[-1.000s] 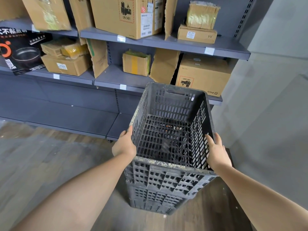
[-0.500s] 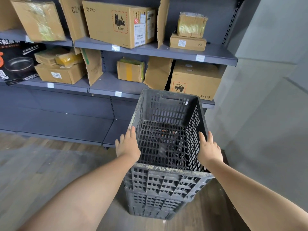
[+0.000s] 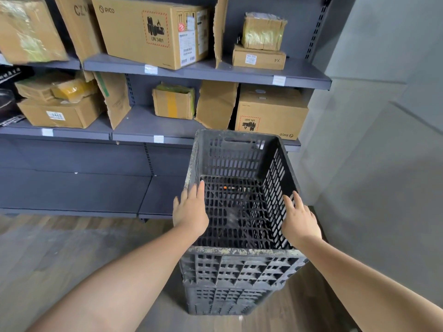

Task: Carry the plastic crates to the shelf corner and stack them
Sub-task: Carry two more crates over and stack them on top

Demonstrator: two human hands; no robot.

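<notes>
A black slatted plastic crate [image 3: 239, 264] sits on top of another black crate [image 3: 225, 300] on the wooden floor, in the corner where the grey shelf unit meets the wall. My left hand [image 3: 190, 212] lies flat against the top crate's left rim with straight fingers. At the right rim my right hand [image 3: 299, 220] has its fingers spread, touching or just off the edge. Neither hand grips the crate. The top crate looks empty inside.
Grey shelves [image 3: 208, 73] hold several cardboard boxes [image 3: 153, 32] behind and left of the stack. A grey wall [image 3: 374, 164] stands close on the right. Wooden floor [image 3: 60, 255] stretches to the left.
Both hands have opened: the fingers that curled over the crate's side rims a second ago now lie straight. The view has tilted up slightly.
</notes>
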